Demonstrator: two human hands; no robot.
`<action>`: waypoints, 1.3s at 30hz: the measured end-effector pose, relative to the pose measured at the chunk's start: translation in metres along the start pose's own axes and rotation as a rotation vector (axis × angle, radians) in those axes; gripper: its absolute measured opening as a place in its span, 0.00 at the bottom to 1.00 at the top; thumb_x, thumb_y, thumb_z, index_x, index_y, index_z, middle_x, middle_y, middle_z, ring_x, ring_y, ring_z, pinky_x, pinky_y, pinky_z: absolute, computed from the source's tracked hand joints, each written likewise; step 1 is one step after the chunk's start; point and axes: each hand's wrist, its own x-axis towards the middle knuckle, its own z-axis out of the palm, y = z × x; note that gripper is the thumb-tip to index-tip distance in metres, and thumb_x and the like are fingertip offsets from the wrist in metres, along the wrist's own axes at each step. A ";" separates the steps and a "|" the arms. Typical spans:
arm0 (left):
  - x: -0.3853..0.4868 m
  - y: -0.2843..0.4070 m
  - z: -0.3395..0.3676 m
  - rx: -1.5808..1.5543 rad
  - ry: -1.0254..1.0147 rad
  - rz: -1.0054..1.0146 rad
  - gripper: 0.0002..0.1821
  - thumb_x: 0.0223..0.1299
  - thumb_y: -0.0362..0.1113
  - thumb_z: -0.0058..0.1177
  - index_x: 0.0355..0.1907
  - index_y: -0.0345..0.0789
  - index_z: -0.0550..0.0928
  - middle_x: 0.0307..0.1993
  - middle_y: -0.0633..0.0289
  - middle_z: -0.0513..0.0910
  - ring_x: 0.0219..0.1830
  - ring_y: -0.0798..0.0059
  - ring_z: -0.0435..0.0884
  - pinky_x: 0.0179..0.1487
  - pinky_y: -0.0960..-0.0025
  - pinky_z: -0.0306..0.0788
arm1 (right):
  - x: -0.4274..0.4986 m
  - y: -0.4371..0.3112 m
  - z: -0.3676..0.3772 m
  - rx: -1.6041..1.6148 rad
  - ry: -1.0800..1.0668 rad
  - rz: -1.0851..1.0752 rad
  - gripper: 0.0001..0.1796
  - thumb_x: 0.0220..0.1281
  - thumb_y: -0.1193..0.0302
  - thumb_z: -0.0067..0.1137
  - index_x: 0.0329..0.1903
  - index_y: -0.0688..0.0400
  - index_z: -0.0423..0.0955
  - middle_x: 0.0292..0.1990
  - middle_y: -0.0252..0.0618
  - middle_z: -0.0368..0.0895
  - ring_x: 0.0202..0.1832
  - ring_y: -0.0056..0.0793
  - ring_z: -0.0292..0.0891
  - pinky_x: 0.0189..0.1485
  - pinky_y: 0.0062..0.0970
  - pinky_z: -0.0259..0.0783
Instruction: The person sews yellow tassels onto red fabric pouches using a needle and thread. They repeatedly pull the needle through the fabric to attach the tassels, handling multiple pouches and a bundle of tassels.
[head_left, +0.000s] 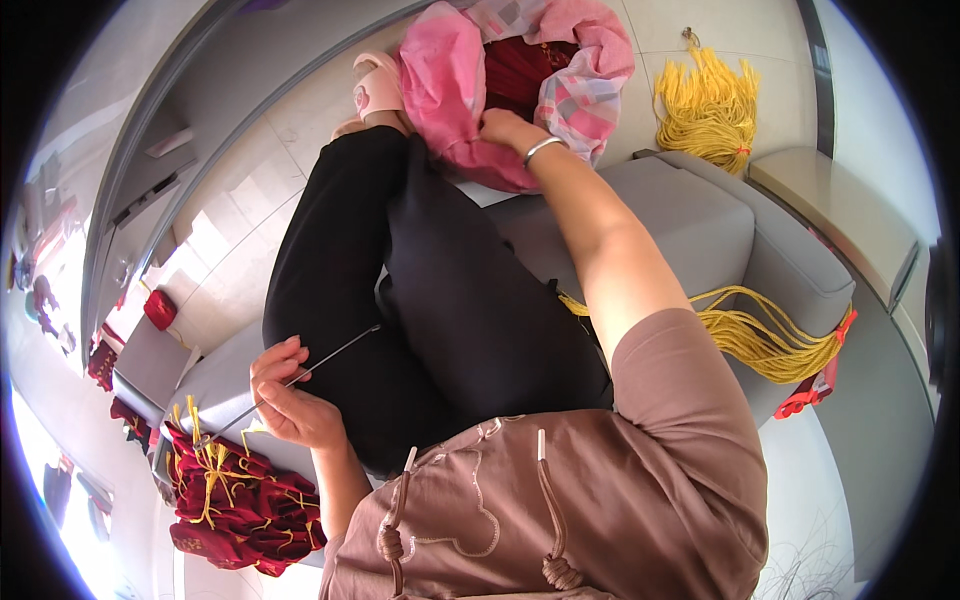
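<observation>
My left hand (296, 401) holds a thin metal rod (341, 351) between thumb and fingers, above my black-trousered thigh. One end of the rod looks like a small hook or eye; a small loop sits at the other. My right hand (514, 129), with a silver bangle at its wrist, grips the rim of a pink patterned cloth bag (442, 67) on the floor by my feet. Dark red fabric (521, 71) with gold marks lies inside the bag. Beside my left forearm is a pile of dark red pouches (247, 510) with yellow cords.
A bundle of yellow cords (709, 112) lies on the floor at upper right. More yellow cords (780, 345), tied in red, drape over the grey sofa (675, 202) at my right. Another red pouch (159, 309) lies off to the left. A glossy framed panel (202, 82) stands at upper left.
</observation>
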 end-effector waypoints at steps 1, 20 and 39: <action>0.000 0.000 0.000 0.011 0.001 0.000 0.22 0.76 0.43 0.30 0.31 0.31 0.73 0.36 0.48 0.82 0.28 0.74 0.79 0.28 0.81 0.65 | -0.003 -0.009 0.003 -0.016 -0.067 -0.109 0.21 0.53 0.61 0.59 0.49 0.57 0.79 0.49 0.50 0.80 0.52 0.49 0.77 0.54 0.39 0.72; 0.004 0.004 0.001 0.140 0.014 0.017 0.22 0.76 0.44 0.31 0.28 0.33 0.72 0.33 0.51 0.82 0.27 0.77 0.78 0.26 0.83 0.62 | -0.005 0.003 0.001 -0.170 0.538 0.020 0.17 0.53 0.74 0.57 0.48 0.61 0.74 0.49 0.53 0.71 0.51 0.52 0.72 0.50 0.42 0.76; 0.005 0.008 0.001 0.168 -0.001 0.005 0.23 0.75 0.43 0.30 0.27 0.31 0.72 0.32 0.48 0.82 0.25 0.76 0.78 0.24 0.84 0.62 | -0.011 0.041 -0.030 -0.393 0.690 0.265 0.51 0.41 0.48 0.72 0.64 0.63 0.58 0.55 0.48 0.71 0.58 0.46 0.67 0.61 0.47 0.57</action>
